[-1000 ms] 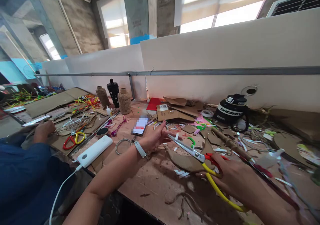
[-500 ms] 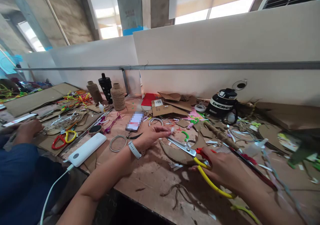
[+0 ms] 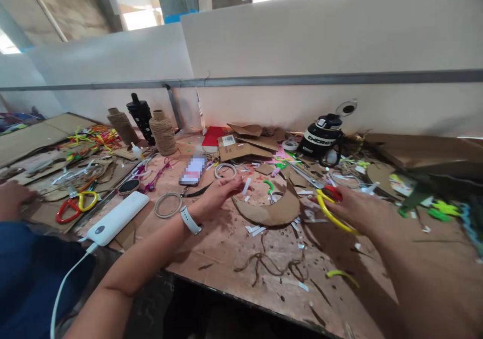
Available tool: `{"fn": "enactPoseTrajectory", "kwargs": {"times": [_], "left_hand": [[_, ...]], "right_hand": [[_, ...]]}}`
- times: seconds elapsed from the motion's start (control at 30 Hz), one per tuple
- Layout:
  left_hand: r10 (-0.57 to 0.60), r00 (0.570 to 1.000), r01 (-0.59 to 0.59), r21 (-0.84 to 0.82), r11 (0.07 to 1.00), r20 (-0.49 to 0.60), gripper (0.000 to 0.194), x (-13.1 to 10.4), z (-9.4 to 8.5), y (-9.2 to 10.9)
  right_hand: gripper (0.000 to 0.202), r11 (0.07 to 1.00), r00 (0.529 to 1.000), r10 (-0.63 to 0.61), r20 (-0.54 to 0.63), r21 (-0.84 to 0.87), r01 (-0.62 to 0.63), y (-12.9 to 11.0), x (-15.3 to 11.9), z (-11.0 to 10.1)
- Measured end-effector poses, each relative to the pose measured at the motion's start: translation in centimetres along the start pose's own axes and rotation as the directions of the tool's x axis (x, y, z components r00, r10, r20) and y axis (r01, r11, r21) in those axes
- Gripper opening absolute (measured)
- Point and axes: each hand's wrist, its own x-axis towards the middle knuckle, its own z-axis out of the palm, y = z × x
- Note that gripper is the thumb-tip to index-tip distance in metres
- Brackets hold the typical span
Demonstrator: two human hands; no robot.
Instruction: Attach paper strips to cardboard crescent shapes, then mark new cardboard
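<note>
Loose brown twine (image 3: 260,266) lies on the near part of the worktop (image 3: 215,256), with a cardboard crescent (image 3: 285,209) beyond; by the crescent's left tip, the left hand's (image 3: 219,193) fingers are nearly closed, seemingly pinching a small white strip (image 3: 246,186), while the right hand's (image 3: 358,208) fingers curl round the red-and-yellow handles of the scissors (image 3: 326,209), blades pointing away; farther back stand a black jug (image 3: 319,139) and two twine spools (image 3: 163,134)

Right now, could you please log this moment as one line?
left hand: pinching small white strip | right hand: holding scissors | table: crescent-shaped cardboard between hands
</note>
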Motion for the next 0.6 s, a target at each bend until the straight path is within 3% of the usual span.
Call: {"fn": "enactPoseTrajectory", "kwargs": {"times": [0.13, 0.33, 0.43, 0.5, 0.53, 0.6], "left_hand": [[-0.073, 0.990, 0.065, 0.063, 0.996, 0.123, 0.043, -1.2, 1.1, -1.2], [-0.069, 0.972, 0.030, 0.173, 0.985, 0.226, 0.040, -1.9, 1.8, -1.2], [-0.068, 0.976, 0.000, 0.312, 0.950, 0.208, 0.039, -1.8, 1.5, -1.0], [-0.054, 0.974, -0.045, 0.415, 0.909, 0.222, 0.042, -1.7, 1.3, -0.9], [-0.044, 0.967, -0.080, 0.466, 0.881, 0.250, 0.044, -1.8, 1.3, -0.9], [-0.023, 0.947, -0.169, 0.556, 0.814, 0.321, 0.048, -2.0, 1.3, -0.8]], "right_hand": [[0.041, 0.994, 0.982, 0.107, 0.159, 0.020, -0.111, 1.1, 0.5, -0.3], [0.029, 0.997, 0.983, 0.022, 0.181, 0.064, -0.034, 2.0, 0.9, 1.2], [0.027, 0.996, 1.000, -0.001, -0.023, 0.089, 0.003, 1.1, 0.5, 1.2], [0.027, 0.972, 0.965, -0.037, -0.261, 0.215, 0.096, -1.0, -0.3, 0.6], [0.028, 0.919, 0.948, -0.103, -0.301, 0.336, 0.206, -2.4, -0.9, 0.2], [0.029, 0.763, 0.931, -0.246, -0.271, 0.538, 0.358, -5.4, -2.3, -0.4]]}}
